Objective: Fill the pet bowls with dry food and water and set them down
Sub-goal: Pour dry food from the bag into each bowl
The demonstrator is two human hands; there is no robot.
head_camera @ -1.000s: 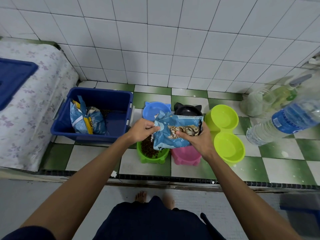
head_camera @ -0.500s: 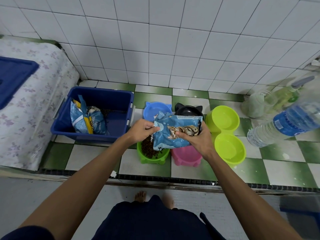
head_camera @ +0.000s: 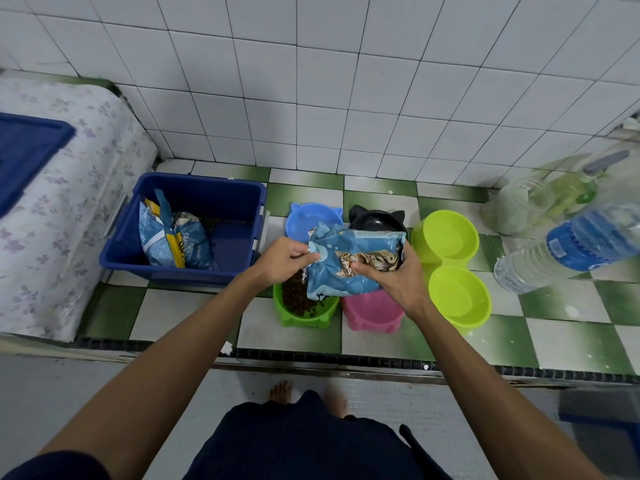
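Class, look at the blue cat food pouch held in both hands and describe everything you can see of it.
The cat food pouch is glossy blue plastic printed with a tabby cat. It is crumpled, lying sideways above the green bowl of kibble and the pink bowl. The left hand pinches its left end; the right hand grips its middle.

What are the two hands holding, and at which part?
One blue food bag: the left hand pinches its upper left corner, and the right hand grips its right side, thumb on the front.

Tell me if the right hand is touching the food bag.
Touching: the head view shows the right hand gripping the food bag, thumb pressed on its front.
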